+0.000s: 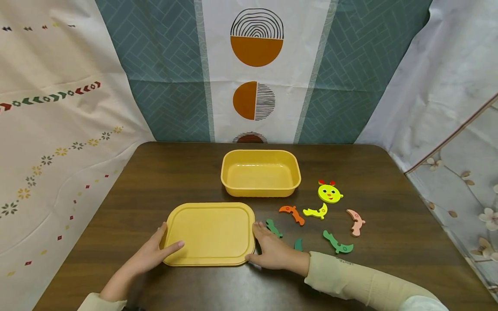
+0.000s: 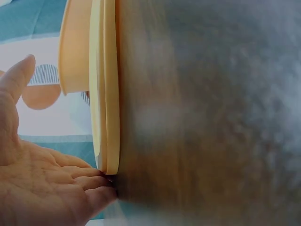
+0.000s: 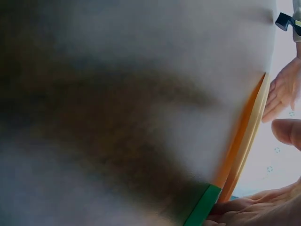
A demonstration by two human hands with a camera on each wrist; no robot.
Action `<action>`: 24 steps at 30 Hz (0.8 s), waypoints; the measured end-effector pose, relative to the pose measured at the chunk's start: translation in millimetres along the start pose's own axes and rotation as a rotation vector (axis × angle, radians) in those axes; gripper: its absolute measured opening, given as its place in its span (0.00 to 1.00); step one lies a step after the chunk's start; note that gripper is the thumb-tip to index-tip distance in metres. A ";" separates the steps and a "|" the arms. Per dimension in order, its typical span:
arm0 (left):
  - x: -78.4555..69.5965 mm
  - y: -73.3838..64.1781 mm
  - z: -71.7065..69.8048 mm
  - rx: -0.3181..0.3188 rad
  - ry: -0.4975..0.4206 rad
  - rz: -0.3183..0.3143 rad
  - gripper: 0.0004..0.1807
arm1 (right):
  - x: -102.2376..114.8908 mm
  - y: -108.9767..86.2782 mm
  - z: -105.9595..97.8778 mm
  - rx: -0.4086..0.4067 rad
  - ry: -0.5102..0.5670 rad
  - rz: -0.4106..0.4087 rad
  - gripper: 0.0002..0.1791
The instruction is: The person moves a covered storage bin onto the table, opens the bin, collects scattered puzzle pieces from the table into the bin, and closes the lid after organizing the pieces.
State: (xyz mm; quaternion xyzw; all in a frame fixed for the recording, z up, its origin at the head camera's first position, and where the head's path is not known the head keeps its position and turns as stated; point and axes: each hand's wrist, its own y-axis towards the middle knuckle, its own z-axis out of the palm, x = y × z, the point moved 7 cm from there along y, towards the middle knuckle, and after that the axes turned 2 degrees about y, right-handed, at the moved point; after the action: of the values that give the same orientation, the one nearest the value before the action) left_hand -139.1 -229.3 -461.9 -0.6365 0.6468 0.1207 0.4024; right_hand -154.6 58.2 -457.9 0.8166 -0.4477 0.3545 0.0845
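A yellow rectangular lid [image 1: 210, 233] with rounded corners lies on the table near me. My left hand [image 1: 145, 257] touches its left edge, the thumb spread over the top at the near corner. In the left wrist view, extended fingers meet the lid's rim [image 2: 112, 117] and the thumb stands apart from it. At the opposite edge, my right hand [image 1: 272, 250] rests its fingertips and thumb against the side. A small green curved piece [image 1: 274, 228] lies just beyond the right hand, and a dark green piece [image 1: 298, 245] is partly hidden behind the wrist.
Behind the lid stands a yellow open box [image 1: 260, 192]. To the right lie a yellow smiling caterpillar head [image 1: 329, 194] and orange [image 1: 292, 214], yellow [image 1: 316, 212], pink [image 1: 355, 223] and green [image 1: 337, 242] curved pieces. Curtains [image 1: 167, 65] hang behind the brown table [image 1: 389, 268].
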 end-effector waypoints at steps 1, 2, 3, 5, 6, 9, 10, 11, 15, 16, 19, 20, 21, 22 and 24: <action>0.3 -0.4 0.1 0.000 -0.001 -0.002 0.56 | 0.3 0.0 0.4 0.001 -0.005 0.003 0.47; 0.6 -0.7 0.4 0.001 -0.002 -0.003 0.57 | 0.4 0.1 0.8 0.002 -0.014 0.006 0.47; 0.9 -0.8 0.7 0.002 -0.002 -0.004 0.57 | 0.7 -0.1 1.0 0.001 -0.016 0.012 0.47; 1.2 -1.1 1.1 0.004 -0.003 -0.003 0.57 | 0.6 -0.2 1.5 0.001 -0.022 0.021 0.47; 1.1 -1.2 1.2 0.002 -0.004 0.000 0.56 | 0.8 -0.4 1.5 0.000 -0.022 0.024 0.47; 0.9 -0.7 1.3 -0.002 -0.005 0.011 0.56 | 1.2 -0.5 1.5 -0.002 -0.030 0.027 0.47; 0.7 -1.2 1.5 -0.003 -0.007 0.016 0.57 | 1.4 -0.4 2.0 0.002 -0.037 0.026 0.47; 0.4 -1.6 1.7 -0.005 -0.008 0.021 0.57 | 1.9 -0.6 2.3 0.006 -0.043 0.025 0.47; -2.0 -2.8 2.3 -0.010 -0.006 0.045 0.59 | 4.6 -1.4 3.4 0.019 -0.071 0.014 0.47; -2.6 -3.1 2.2 -0.014 -0.005 0.050 0.59 | 5.2 -1.6 3.8 0.023 -0.080 0.010 0.47; -2.8 -3.2 2.6 -0.013 -0.006 0.056 0.59 | 7.0 -2.7 4.4 0.028 -0.096 -0.005 0.47; -3.0 -3.3 2.9 -0.012 -0.007 0.059 0.60 | 7.1 -3.1 4.6 0.030 -0.095 -0.007 0.46; -3.1 -3.3 3.3 -0.009 -0.010 0.062 0.60 | 7.6 -3.6 4.5 0.032 -0.090 -0.011 0.46; -3.4 -3.4 3.6 -0.007 -0.011 0.066 0.60 | 7.8 -4.1 4.2 0.032 -0.081 -0.010 0.45; -4.2 -3.7 3.4 -0.009 -0.006 0.074 0.61 | 8.5 -4.9 3.3 0.029 -0.059 -0.010 0.45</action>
State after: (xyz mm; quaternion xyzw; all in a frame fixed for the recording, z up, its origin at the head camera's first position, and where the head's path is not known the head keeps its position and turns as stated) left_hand -134.9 -224.6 -459.9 -0.6137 0.6681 0.1403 0.3966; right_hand -146.2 53.9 -453.9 0.8300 -0.4409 0.3360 0.0612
